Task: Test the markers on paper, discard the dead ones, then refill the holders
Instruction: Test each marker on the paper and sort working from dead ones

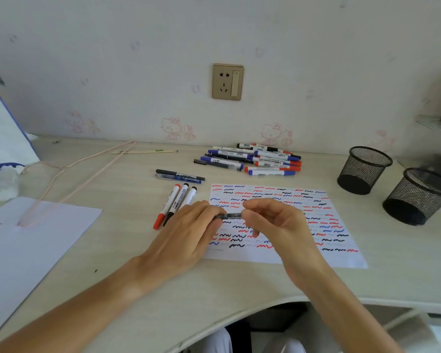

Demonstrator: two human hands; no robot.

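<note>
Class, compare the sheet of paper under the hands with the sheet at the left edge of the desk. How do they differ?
The sheet under the hands is covered in red, blue and black squiggles; the left sheet is mostly blank, with a few marks at its edge. A pink hanger lies partly on the left sheet. Both lie flat on the desk.

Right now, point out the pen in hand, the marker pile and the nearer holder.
pen (231, 216), head view, barrel between the hands
marker pile (259, 159), head view, middle of the heap
nearer holder (415, 200), head view, mesh wall
</note>
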